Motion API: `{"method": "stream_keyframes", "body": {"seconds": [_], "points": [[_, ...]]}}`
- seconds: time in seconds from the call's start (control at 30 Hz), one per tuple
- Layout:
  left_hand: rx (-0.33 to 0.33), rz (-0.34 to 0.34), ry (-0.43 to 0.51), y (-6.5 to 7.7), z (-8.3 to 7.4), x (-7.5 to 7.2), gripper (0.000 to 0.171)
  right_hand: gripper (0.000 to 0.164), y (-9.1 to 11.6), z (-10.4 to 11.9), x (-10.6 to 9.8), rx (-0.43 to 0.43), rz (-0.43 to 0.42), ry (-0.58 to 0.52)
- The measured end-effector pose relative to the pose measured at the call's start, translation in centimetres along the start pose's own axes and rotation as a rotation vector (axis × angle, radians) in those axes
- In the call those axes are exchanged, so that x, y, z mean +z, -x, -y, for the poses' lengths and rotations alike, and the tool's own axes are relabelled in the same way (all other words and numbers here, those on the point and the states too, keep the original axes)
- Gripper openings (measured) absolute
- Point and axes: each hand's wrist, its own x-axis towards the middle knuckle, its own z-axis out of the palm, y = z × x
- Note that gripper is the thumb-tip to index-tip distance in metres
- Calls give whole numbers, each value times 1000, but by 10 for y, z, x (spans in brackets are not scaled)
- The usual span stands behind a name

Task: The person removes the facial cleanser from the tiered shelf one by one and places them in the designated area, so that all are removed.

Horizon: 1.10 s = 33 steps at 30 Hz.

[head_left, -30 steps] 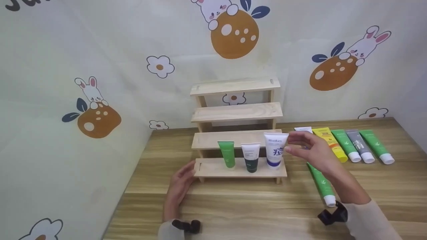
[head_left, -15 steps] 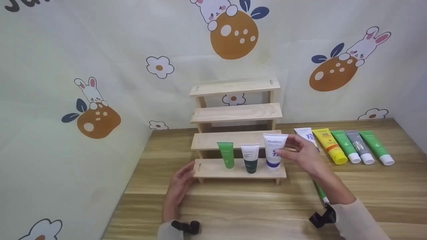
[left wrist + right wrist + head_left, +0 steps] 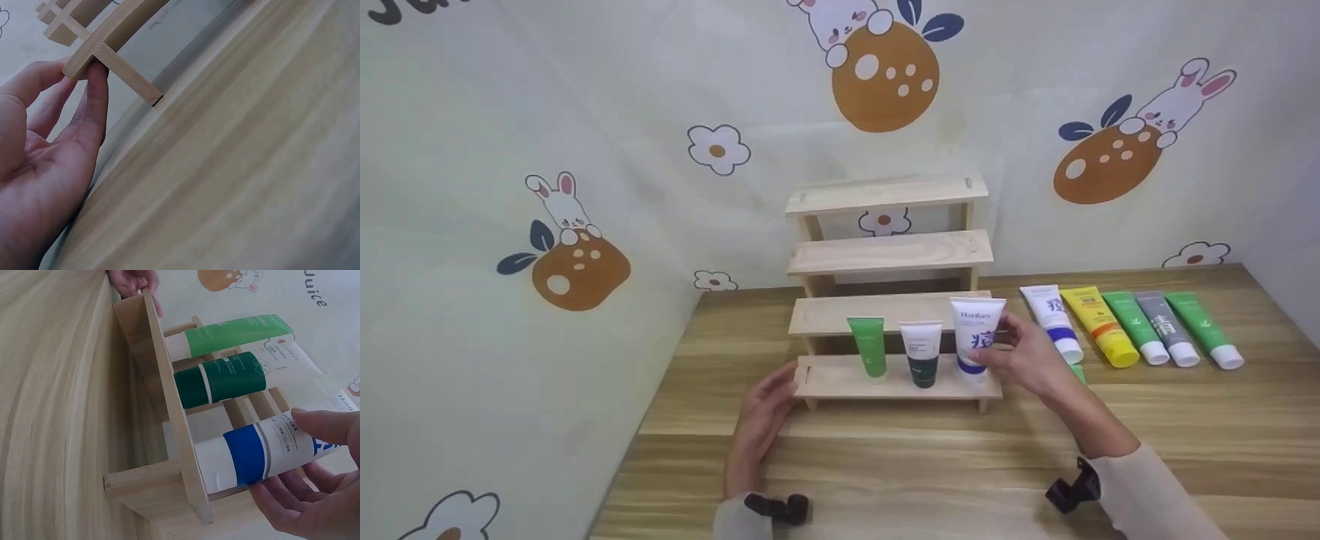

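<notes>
The white tube with the blue band (image 3: 977, 321) is held by the right hand (image 3: 1030, 364), its body pinched between the thumb and the fingers; the tube is stood cap down at the right end of the lowest step of the wooden stand (image 3: 826, 384), with the cap seen touching the board in the right wrist view. The left end of that same step is gripped between the thumb and fingers of the left hand (image 3: 765, 416). Beside the held tube, apart from it and from each other, a white and dark-green tube (image 3: 923, 352) and a small green tube (image 3: 871, 346) are also stood on their caps. To the right of the stand, a row of five tubes is laid flat on the wood-grain table (image 3: 885, 465): a white and blue one (image 3: 1051, 316), a yellow one (image 3: 1101, 326), a green one (image 3: 1137, 328), a grey one (image 3: 1168, 328) and an outer green one (image 3: 1205, 328). A green piece (image 3: 1078, 372) is mostly hidden by the right forearm. The scene is backed by a pale sheet (image 3: 765, 90) printed with rabbits, orange fruit and flowers.
</notes>
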Motion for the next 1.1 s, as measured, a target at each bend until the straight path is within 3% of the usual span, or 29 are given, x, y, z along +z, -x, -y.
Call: {"method": "stream_keyframes", "body": {"seconds": [0.4, 0.6, 0.87, 1.1], "points": [[7, -2, 13, 2, 1, -2, 44, 72, -3, -3, 1, -4, 8, -18], [-8, -13, 2, 3, 1, 0, 49, 64, 0, -4, 0, -60, -25, -27], [-24, -9, -6, -1, 1, 1, 51, 67, 12, -3, -22, -67, -75, 10], [-20, -12, -35, 0, 1, 0, 52, 73, 25, -20, -44, -1, -75, 48]]}}
